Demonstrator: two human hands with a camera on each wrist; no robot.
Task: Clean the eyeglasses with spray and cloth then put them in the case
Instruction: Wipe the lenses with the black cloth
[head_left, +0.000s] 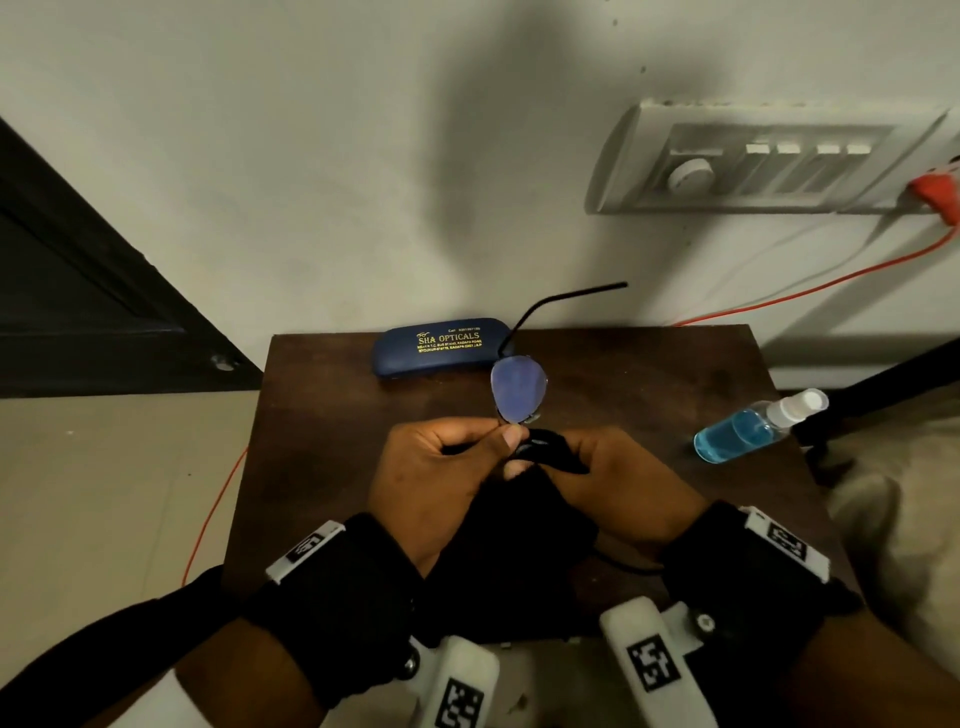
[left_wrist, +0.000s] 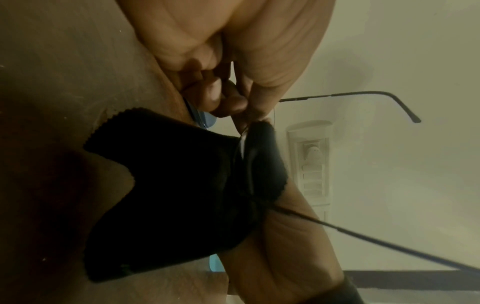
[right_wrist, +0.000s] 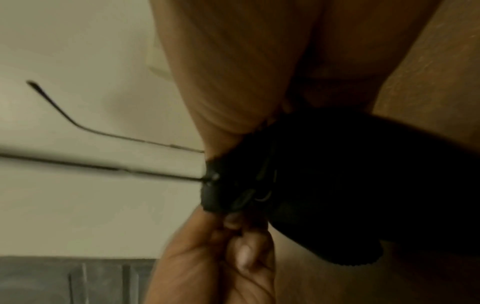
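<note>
Thin-framed eyeglasses (head_left: 519, 387) are held up on end above the table, one bluish lens bare and a temple arm (head_left: 561, 296) sticking out toward the wall. My left hand (head_left: 506, 434) pinches the frame at the bridge, just below that lens. My right hand (head_left: 561, 457) pinches a black cloth (head_left: 524, 519) folded over the other lens, which is hidden inside it. The cloth (left_wrist: 168, 195) hangs down between my wrists. Both temple arms (right_wrist: 103, 133) stand unfolded. The blue case (head_left: 436, 345) lies closed at the table's back edge. A spray bottle (head_left: 753, 428) of blue liquid lies on its side at the right.
The small dark wooden table (head_left: 337, 467) stands against a white wall. A switch panel (head_left: 769, 161) with a red plug and an orange cable (head_left: 805, 288) is on the wall at the right. A dark door (head_left: 78, 286) is at the left.
</note>
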